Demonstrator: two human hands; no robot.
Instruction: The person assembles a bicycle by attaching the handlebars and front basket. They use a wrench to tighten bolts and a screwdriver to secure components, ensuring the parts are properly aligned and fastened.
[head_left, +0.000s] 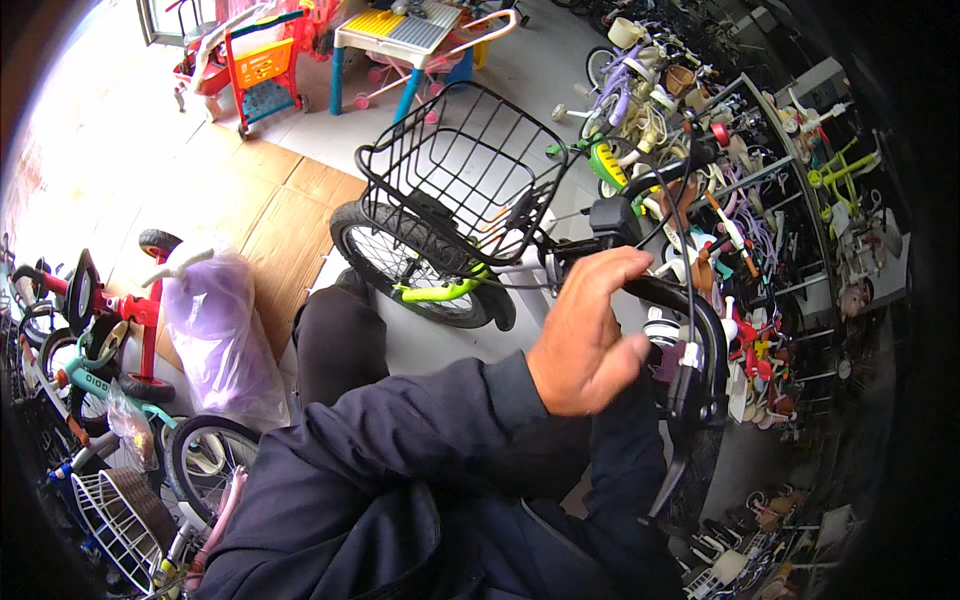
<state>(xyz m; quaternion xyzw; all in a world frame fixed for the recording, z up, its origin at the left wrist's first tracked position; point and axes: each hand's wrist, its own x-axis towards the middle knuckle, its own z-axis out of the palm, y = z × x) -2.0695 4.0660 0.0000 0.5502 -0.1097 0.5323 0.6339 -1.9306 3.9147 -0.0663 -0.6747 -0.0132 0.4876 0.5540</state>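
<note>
Up front, left hand (585, 335) fingers wrap the black handlebar (690, 320), its length running left-right; basket (455, 170) points away.

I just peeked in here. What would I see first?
Right in the middle, a hand grips the black handlebar of a bike, and a black wire basket sits just in front of it over the front wheel. To the right, rows of small bikes crowd a rack, and at far left stands a wrapped purple bike.
</note>
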